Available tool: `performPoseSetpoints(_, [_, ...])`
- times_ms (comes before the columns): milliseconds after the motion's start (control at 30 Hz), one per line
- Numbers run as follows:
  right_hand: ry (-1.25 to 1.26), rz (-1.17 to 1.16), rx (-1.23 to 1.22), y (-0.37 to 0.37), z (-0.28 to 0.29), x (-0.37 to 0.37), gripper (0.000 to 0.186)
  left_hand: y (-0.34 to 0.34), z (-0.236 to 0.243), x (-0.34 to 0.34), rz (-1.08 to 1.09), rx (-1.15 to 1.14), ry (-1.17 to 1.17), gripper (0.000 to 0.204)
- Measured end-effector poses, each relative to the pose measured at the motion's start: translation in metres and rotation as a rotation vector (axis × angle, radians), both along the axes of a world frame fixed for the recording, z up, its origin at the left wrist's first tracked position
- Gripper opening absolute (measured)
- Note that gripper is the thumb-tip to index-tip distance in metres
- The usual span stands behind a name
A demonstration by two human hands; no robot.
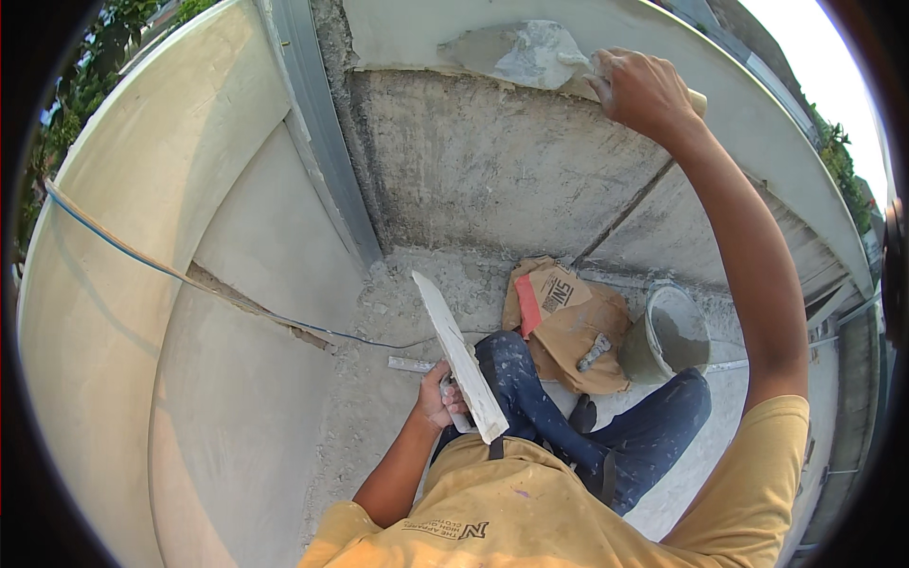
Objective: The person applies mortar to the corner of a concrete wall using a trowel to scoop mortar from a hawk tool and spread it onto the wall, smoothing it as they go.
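My right hand (642, 95) is raised at the top right, gripping a putty knife with a wide, smeared blade (525, 55), which lies against the pale upper band of the wall (398, 28) along its lower edge. Below, my left hand (440, 396) grips the handle of a flat rectangular plastering float (459, 350), tilted steeply and smeared with white material. Under the pale band the wall is bare, grey, stained concrete (464, 151). My legs (644, 435), in paint-spattered dark trousers, are bent beneath me.
A brown paper sack (544, 331) with a small tool (595, 352) on it lies beside a bucket (668, 327) of grey material. A blue cable (142, 254) crosses the curved pale wall (218, 398) at left. A metal channel (322, 133) stands upright; a flat bar (409, 364) lies on the dusty floor.
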State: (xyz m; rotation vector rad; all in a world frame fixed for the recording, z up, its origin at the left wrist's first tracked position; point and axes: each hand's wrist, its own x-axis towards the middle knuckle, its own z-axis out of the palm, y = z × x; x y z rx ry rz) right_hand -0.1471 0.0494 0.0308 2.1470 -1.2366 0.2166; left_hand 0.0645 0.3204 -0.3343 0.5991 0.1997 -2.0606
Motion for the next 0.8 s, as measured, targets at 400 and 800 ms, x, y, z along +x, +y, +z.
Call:
performPoseSetpoints(400, [-0.402,0.147,0.195,0.085,-0.032,-0.055,0.032,-0.003,0.005,0.004,-0.002,-0.112,0.049,0.037])
performPoseSetpoints(800, [-0.435,-0.632,0.535,0.246,-0.133,-0.271,0.03,-0.039,0.033,-0.068,-0.37,-0.265,-0.118,0.037])
